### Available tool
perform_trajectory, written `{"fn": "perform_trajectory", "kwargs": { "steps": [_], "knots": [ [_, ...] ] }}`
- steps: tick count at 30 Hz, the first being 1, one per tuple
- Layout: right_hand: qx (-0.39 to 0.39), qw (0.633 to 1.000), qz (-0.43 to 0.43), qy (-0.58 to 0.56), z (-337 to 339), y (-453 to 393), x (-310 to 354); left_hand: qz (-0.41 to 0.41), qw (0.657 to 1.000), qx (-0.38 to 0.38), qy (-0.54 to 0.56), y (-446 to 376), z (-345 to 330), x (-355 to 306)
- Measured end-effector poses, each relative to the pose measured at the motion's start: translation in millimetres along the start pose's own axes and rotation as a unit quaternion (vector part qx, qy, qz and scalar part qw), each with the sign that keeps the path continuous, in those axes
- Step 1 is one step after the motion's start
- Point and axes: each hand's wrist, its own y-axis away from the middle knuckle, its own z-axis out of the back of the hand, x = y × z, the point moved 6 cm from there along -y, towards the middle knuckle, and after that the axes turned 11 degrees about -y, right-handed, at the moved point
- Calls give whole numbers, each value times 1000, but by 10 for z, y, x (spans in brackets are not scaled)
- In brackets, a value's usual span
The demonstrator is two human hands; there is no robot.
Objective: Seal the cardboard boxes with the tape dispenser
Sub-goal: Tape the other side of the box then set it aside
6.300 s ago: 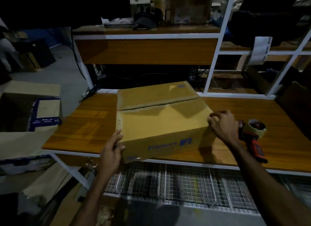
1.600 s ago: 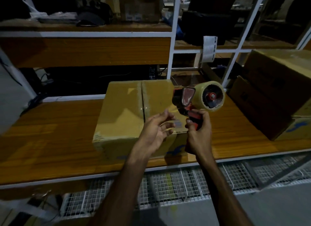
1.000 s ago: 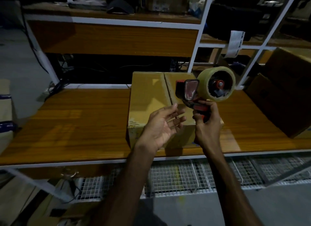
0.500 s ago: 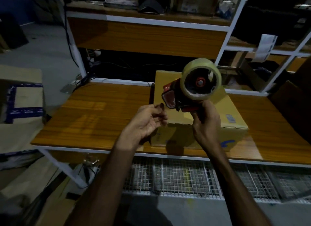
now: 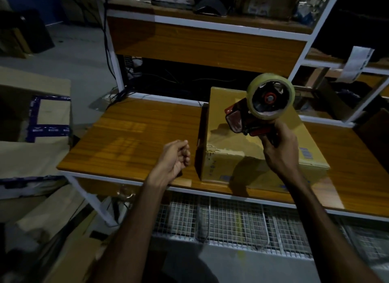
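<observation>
R hand (image 5: 281, 150) clenched on red handle of tape dispenser (image 5: 257, 112), held up in air, roll on top, mouth facing left

L hand (image 5: 175, 159) loosely curled, holding nothing visible, hovering over table (image 5: 134, 139) just left of box

Cardboard box (image 5: 250, 154) directly below/behind dispenser, long axis running away from viewer, near end by table's front edge

R hand much nearer box top; judge next move = drop dispenser down onto top seam, pull along long axis

Wooden workbench (image 5: 134, 143) with white metal frame, one closed cardboard box (image 5: 237, 156) on its right half.
</observation>
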Motion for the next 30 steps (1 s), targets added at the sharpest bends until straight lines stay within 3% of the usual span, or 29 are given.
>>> {"fn": "perform_trajectory", "kwargs": {
  "steps": [13,19,30],
  "knots": [
    [36,997,-51,42,-2,178,-430,-10,995,-40,-89,-315,-117,393],
    [58,995,-86,-5,-32,261,-600,5,993,-43,-111,-349,-280,621],
    [93,995,-38,16,-27,295,-551,-4,988,-90,-129,-343,-386,718]
  ]
}}
